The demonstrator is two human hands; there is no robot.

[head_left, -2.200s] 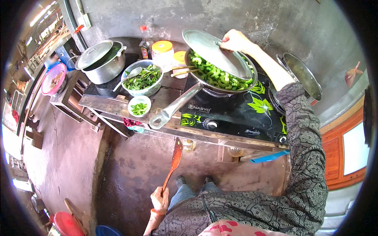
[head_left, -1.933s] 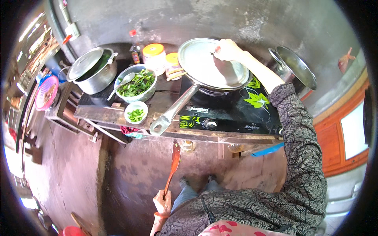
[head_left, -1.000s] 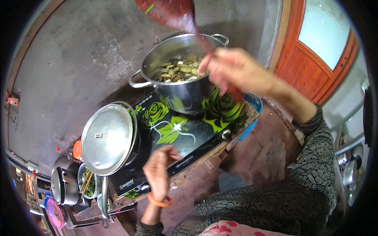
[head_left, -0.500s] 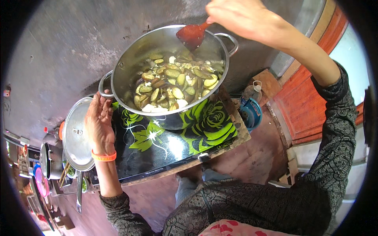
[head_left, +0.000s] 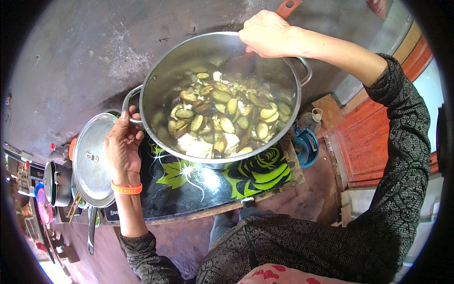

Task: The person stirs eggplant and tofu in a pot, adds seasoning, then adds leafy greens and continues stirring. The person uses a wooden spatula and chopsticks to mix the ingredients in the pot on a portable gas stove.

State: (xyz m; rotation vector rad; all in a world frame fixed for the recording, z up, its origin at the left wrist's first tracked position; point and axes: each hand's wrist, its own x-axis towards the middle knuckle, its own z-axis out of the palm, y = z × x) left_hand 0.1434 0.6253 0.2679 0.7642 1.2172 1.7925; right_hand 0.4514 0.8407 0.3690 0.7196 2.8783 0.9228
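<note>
A large steel pot (head_left: 165, 64) stands on a black glass hob (head_left: 184, 189) with a green flower pattern. Inside are greenish slices that look like eggplant (head_left: 220, 96) and white crumbly chunks (head_left: 196, 147), perhaps tofu. At the pot's left handle (head_left: 128, 102), my left hand (head_left: 125, 149) has its thumb and fingers closed around the lower part. My right hand (head_left: 270, 35) is over the far rim, wrapped round a reddish-brown spatula (head_left: 287, 7). The spatula's blade points down into the pot, where haze and the hand mostly hide it.
A steel pan or lid with a long handle (head_left: 97, 163) leans beside my left wrist. Farther left stand a dark pot (head_left: 59, 182) and a pink basket (head_left: 44, 206). Right of the hob are a blue bucket (head_left: 306, 146) and a wooden door (head_left: 369, 137). A grey wall rises behind.
My right hand has lowered the spatula, whose blade was raised above the food, down into the pot. My left hand has closed on the handle. The pot appears larger and shifted right.
</note>
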